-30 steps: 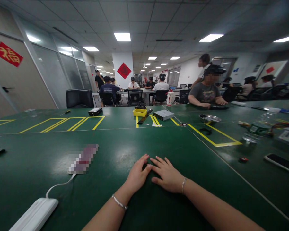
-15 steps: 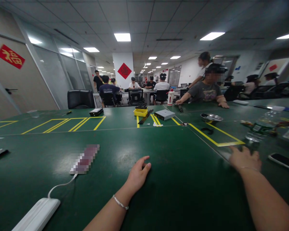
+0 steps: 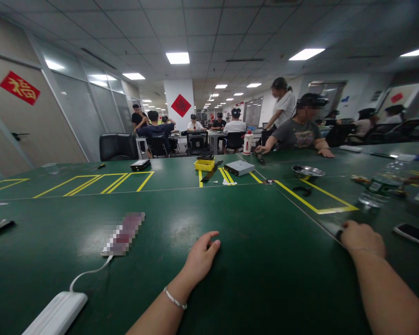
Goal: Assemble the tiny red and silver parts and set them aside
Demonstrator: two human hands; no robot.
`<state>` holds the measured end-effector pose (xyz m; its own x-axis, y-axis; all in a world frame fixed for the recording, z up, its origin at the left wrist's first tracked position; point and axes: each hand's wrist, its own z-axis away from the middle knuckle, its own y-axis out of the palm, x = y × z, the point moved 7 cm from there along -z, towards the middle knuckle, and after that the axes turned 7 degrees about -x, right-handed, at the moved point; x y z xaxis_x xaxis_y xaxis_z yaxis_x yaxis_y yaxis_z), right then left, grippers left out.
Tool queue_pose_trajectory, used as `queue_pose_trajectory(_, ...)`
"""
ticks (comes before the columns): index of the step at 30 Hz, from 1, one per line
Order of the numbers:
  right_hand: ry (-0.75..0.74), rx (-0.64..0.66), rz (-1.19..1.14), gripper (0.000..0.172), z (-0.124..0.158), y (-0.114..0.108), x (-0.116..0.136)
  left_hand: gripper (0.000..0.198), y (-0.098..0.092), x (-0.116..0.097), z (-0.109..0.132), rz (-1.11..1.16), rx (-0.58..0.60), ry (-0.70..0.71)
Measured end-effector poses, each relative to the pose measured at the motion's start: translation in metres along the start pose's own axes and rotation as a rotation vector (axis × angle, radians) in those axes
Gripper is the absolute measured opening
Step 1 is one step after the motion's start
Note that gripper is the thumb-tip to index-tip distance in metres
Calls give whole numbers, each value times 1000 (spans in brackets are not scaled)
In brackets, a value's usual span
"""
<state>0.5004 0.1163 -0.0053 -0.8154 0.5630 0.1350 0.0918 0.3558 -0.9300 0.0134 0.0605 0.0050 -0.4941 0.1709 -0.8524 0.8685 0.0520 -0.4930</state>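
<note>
My left hand (image 3: pixel 200 256) rests on the green table (image 3: pixel 251 260) with thumb and index finger apart and nothing between them. A bracelet circles that wrist. On the right, my right hand (image 3: pixel 363 239) is closed, fingers curled down at the tabletop. A small black object (image 3: pixel 339 236) pokes out at its fingertips; most of it is hidden, so its kind is unclear. Beyond this hand stands a clear plastic bottle (image 3: pixel 379 186). A dark phone (image 3: pixel 415 236) lies to the hand's right.
A phone (image 3: pixel 124 235) is cabled to a white power bank (image 3: pixel 57 314) at left. Farther back are a yellow tray (image 3: pixel 204 165), a grey box-shaped device (image 3: pixel 239 167), a metal bowl (image 3: pixel 307 172) and yellow tape outlines. Across the table sits a person in a cap (image 3: pixel 296 132).
My right hand has gone from spread fingers to curled ones, with a small black object now showing at the fingertips. My left hand has hardly moved.
</note>
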Motion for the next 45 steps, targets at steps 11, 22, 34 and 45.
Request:
queue_pose_trajectory(11,155,48,-117,48,3,-3,-4,37,2,-2,1,33,28,36)
queue_pose_trajectory(22,85,-54,-138,40,3,-15,3,33,3,-9,2,37,58,41)
queue_pose_trajectory(34,-863,-294,-571,32,127,-109,196,37,11,0,2,177,109,-34)
queue_pose_trajectory(45,-1502,-53,-704,40,272,-112,274,13,9,-17,3,-25,76,154)
